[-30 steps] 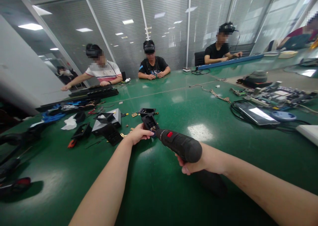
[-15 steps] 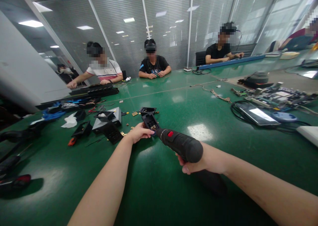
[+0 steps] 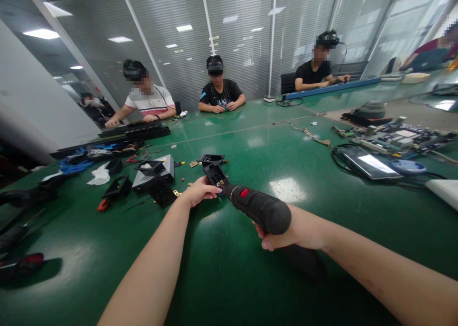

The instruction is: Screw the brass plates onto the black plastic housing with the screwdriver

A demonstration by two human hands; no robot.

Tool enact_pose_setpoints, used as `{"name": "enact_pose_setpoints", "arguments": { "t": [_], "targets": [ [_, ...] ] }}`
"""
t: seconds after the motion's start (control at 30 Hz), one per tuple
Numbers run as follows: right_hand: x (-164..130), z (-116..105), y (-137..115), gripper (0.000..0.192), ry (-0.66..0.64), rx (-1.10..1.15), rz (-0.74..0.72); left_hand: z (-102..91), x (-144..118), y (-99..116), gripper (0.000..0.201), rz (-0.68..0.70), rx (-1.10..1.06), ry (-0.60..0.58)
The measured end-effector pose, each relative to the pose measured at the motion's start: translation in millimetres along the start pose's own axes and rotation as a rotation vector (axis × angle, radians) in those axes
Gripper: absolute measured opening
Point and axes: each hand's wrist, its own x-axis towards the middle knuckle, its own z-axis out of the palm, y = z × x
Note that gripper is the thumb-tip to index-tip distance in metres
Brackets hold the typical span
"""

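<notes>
My right hand [image 3: 286, 233] grips a black electric screwdriver [image 3: 259, 207] with a red switch. Its tip points into a small black plastic housing [image 3: 215, 173] on the green table [image 3: 250, 154]. My left hand [image 3: 200, 191] holds that housing steady from its left side. A second black housing [image 3: 212, 159] lies just behind it. Small brass pieces [image 3: 193, 164] are scattered close by.
Black parts and a grey box [image 3: 153, 175] lie left of my hands, with a white tissue [image 3: 98, 176] and blue items further left. A tablet with cables [image 3: 372, 166] and circuit boards [image 3: 397, 140] sit at the right. Several people sit along the far edge.
My hands and the screwdriver stay almost still on the housing. The person at the far left has drawn an outstretched arm back in.
</notes>
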Motion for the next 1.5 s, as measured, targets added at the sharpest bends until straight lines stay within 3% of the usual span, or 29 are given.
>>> {"name": "enact_pose_setpoints", "arguments": {
  "t": [0.13,0.43,1.5],
  "targets": [
    [0,0,-2,0.042,0.004,-0.006,-0.013,2.4,-3,3,0.070,-0.043,-0.022,0.040],
    [-2,3,-7,0.035,0.003,-0.028,0.006,2.5,-3,4,0.073,-0.025,-0.025,0.025],
    [-4,2,-11,0.039,0.005,-0.085,0.026,1.8,-1,1,0.065,-0.017,-0.041,0.028]
  ]
}}
